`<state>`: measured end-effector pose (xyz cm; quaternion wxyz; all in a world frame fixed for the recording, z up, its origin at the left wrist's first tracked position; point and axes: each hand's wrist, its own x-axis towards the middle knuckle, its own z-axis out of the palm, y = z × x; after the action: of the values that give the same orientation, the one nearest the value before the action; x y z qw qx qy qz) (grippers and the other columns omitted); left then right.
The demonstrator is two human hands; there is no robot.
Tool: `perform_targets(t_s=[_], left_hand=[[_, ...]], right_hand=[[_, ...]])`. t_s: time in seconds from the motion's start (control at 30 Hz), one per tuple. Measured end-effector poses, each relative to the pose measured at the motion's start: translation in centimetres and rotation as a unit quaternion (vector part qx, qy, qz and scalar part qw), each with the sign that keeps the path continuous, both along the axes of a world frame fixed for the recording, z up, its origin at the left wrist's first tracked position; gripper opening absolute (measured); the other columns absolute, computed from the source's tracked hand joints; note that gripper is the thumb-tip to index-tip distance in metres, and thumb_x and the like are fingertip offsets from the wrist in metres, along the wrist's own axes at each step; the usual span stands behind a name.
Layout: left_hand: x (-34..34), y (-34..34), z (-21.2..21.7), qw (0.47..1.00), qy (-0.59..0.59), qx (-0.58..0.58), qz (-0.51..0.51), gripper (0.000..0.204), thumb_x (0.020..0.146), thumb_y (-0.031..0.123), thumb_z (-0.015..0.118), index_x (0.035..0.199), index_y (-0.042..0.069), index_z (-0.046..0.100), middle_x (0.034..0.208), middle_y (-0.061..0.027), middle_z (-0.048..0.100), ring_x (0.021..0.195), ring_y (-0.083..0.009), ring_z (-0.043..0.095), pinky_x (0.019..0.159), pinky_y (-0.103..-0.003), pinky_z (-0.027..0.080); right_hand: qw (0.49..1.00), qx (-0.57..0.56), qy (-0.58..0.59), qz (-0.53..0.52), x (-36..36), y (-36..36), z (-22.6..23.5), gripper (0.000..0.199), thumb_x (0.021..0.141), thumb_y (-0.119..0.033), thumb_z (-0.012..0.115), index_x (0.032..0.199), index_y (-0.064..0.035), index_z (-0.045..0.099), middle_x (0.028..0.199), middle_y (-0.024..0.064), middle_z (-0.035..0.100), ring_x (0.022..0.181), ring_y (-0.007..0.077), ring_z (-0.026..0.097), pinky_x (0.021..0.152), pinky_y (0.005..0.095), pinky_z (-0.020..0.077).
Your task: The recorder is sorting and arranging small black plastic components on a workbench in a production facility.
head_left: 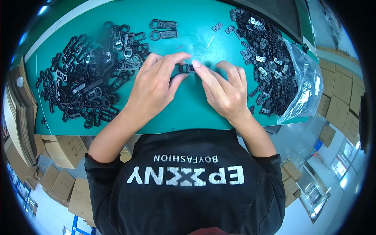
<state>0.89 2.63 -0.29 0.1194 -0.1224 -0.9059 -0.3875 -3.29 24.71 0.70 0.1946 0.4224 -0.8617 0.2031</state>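
On the green table in front of me is a black elongated plastic part with a ring at one end (184, 69). My left hand (154, 80) curves around its ring end, index finger and thumb apart, the thumb tip close to the part. My right hand (224, 89) has its thumb and index finger pinched at the part's right end, covering that end. Two similar black ringed parts (163, 35) lie side by side farther back. Left of my left hand spreads a heap of the same ringed parts (94, 93).
A heap of small black oval pieces (266, 66) covers the table's right side, beside a clear plastic bag (303, 84). A few loose small pieces (217, 26) lie at the back. Cardboard boxes (64, 150) stand below the table's left edge, and more boxes (338, 92) at the right.
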Motion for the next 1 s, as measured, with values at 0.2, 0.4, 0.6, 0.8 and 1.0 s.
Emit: perform_targets(t_s=[0.2,0.4,0.6,0.8,1.0], left_hand=[[0.1,-0.2,0.0,1.000,0.002,-0.008,-0.005,0.057,0.084,0.003,0.088,0.136,0.008,0.068,0.114,-0.0058,0.078,0.095,-0.0271,0.067,0.080,-0.037,0.059],[0.1,-0.1,0.1,1.000,-0.013,0.003,0.004,0.055,0.084,0.004,0.087,0.136,0.010,0.068,0.112,-0.0054,0.077,0.095,-0.0279,0.066,0.085,-0.038,0.056],[0.1,0.0,-0.1,1.000,-0.008,0.010,0.007,0.054,0.084,0.005,0.087,0.135,0.012,0.069,0.110,-0.0050,0.077,0.096,-0.0284,0.067,0.088,-0.040,0.056],[0.1,-0.2,0.0,1.000,0.017,-0.027,0.000,0.055,0.083,0.003,0.089,0.134,0.009,0.068,0.113,-0.0045,0.077,0.088,-0.0244,0.064,0.076,-0.034,0.057],[0.0,-0.1,0.0,0.999,0.024,-0.020,-0.002,0.053,0.083,0.004,0.090,0.132,0.009,0.069,0.111,-0.0042,0.077,0.087,-0.0241,0.063,0.075,-0.035,0.056]], right_hand=[[0.999,0.036,0.012,0.032,0.1,1.3,-0.7,0.060,0.082,0.000,0.080,0.140,-0.0138,0.073,0.114,0.0012,0.082,0.102,0.0287,0.067,0.089,0.0392,0.0502],[0.996,0.046,-0.012,0.073,-0.5,1.5,0.2,0.061,0.084,0.001,0.078,0.142,-0.0152,0.071,0.128,0.0014,0.079,0.106,0.0304,0.067,0.090,0.0411,0.0506],[0.993,-0.008,-0.090,0.071,-0.9,1.8,0.0,0.064,0.081,0.003,0.080,0.143,-0.0118,0.071,0.128,0.0020,0.079,0.104,0.0297,0.066,0.086,0.0412,0.0510],[0.996,-0.018,-0.058,0.060,-0.7,0.6,0.5,0.066,0.080,0.004,0.081,0.144,-0.0084,0.069,0.122,0.0029,0.080,0.100,0.0279,0.065,0.083,0.0404,0.0504],[0.994,-0.039,-0.094,0.052,-0.6,0.6,0.2,0.070,0.082,0.006,0.080,0.149,-0.0074,0.065,0.113,0.0027,0.083,0.097,0.0266,0.065,0.082,0.0392,0.0506]])
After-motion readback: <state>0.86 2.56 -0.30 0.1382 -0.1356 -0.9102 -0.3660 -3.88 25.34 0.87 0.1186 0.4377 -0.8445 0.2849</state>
